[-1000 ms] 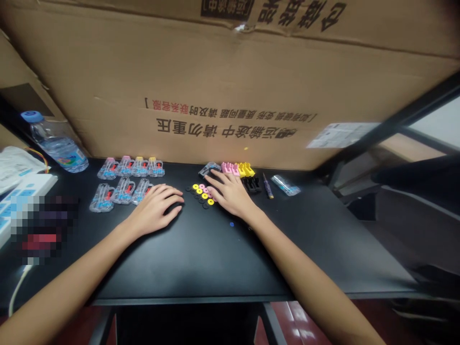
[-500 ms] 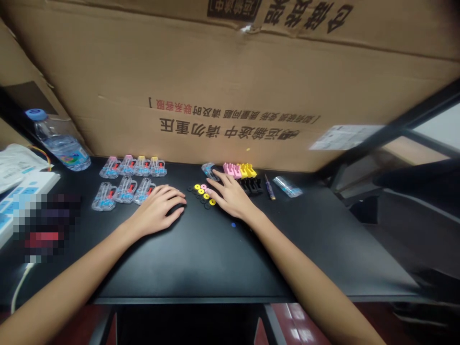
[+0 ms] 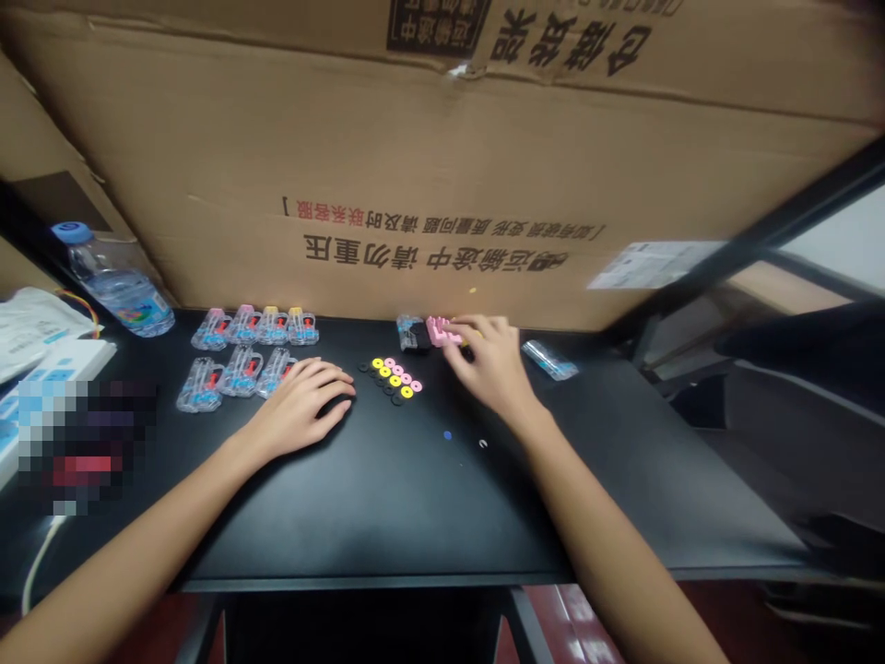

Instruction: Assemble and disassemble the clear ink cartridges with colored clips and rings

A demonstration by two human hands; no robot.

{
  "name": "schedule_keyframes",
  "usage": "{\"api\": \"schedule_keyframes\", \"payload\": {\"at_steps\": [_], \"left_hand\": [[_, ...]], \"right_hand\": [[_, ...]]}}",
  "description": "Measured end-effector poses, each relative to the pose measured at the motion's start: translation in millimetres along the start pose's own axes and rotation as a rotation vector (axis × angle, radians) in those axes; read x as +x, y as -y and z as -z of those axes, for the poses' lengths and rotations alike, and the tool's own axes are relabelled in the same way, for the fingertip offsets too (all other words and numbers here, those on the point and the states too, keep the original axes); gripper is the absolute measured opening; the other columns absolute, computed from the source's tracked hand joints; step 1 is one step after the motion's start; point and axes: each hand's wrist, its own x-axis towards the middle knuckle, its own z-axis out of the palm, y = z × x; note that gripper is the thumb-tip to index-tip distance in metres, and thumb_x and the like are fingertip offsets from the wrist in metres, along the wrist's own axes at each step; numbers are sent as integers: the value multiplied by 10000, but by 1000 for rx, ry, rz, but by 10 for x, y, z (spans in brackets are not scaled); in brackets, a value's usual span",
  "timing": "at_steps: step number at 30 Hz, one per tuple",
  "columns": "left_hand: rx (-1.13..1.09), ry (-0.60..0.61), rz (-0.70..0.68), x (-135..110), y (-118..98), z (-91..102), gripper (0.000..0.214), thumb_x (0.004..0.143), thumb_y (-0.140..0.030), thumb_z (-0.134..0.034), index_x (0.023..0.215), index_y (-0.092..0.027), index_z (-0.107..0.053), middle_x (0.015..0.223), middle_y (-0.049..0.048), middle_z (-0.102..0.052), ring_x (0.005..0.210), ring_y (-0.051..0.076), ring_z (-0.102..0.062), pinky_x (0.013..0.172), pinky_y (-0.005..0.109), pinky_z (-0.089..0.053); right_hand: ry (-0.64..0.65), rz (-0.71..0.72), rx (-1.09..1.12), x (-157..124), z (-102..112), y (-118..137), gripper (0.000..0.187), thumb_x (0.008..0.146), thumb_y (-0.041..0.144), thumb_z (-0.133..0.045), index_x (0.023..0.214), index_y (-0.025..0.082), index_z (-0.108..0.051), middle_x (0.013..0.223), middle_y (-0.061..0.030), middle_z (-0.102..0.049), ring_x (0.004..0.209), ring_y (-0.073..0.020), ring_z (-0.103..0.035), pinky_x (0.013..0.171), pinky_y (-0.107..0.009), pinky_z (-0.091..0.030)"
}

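Note:
My left hand (image 3: 304, 404) lies flat on the black table (image 3: 387, 498), fingers spread, holding nothing, just right of two rows of clear packets (image 3: 241, 352). A cluster of yellow, pink and black rings (image 3: 394, 380) sits between my hands. My right hand (image 3: 489, 361) reaches to the back of the table, its fingers curled over the pink plastic pieces (image 3: 437, 331) and covering the yellow and black pieces beside them. Whether it grips one is hidden. A small clear packet (image 3: 410, 331) lies left of the pink pieces.
A big cardboard sheet (image 3: 442, 175) stands behind the table. A water bottle (image 3: 114, 281) lies at the back left, above white packaging (image 3: 41, 346). Another clear packet (image 3: 549, 359) lies right of my right hand. A blue dot (image 3: 447, 434) and a small ring (image 3: 482, 444) lie mid-table.
My right hand has moved right and back from the rings to the pink and yellow pieces, uncovering the rings. My left hand has stayed put.

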Motion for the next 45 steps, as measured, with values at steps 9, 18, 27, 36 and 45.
{"api": "schedule_keyframes", "payload": {"at_steps": [9, 18, 27, 36, 45], "left_hand": [[3, -9, -20, -4, -15, -7, 220, 1094, -322, -542, 1139, -245, -743, 1260, 62, -784, 1249, 261, -681, 1171, 519, -431], [-21, 1, -24, -7, -34, 2, 222, 1094, -317, -541, 1219, -246, -710, 1282, 62, -775, 1258, 272, -681, 1190, 538, -410], [-163, -15, 8, -17, -192, -67, 1073, 894, -617, -821, 1725, -300, -222, 1627, 161, -550, 1450, 368, -575, 1207, 529, -448], [-169, -44, -3, 2, -161, -90, 728, 901, -418, -825, 1528, -273, -484, 1516, 131, -643, 1393, 337, -628, 1157, 510, -487], [-201, -2, 93, 13, -135, -42, 694, 844, -574, -856, 1411, -271, -595, 1388, 106, -731, 1273, 344, -676, 1167, 553, -450]], "right_hand": [[81, -75, -97, -22, -18, -294, 326, 1008, 338, -605, 719, 206, -678, 710, -77, -709, 721, -235, -544, 723, -370, -313], [74, -113, 75, -2, -40, -156, 268, 910, 268, -667, 649, 216, -629, 643, -42, -648, 687, -213, -545, 718, -355, -358], [293, -382, 977, -161, -88, 778, 349, 933, 517, -724, 791, 202, -777, 740, -39, -762, 683, -192, -657, 678, -325, -496], [540, -313, 1162, -234, -145, 918, 362, 972, 525, -696, 831, 203, -784, 795, -37, -788, 705, -173, -662, 698, -308, -523], [303, -52, 687, -205, -87, 501, 176, 1001, 356, -703, 993, 207, -796, 864, -43, -740, 718, -177, -634, 697, -313, -498]]}}
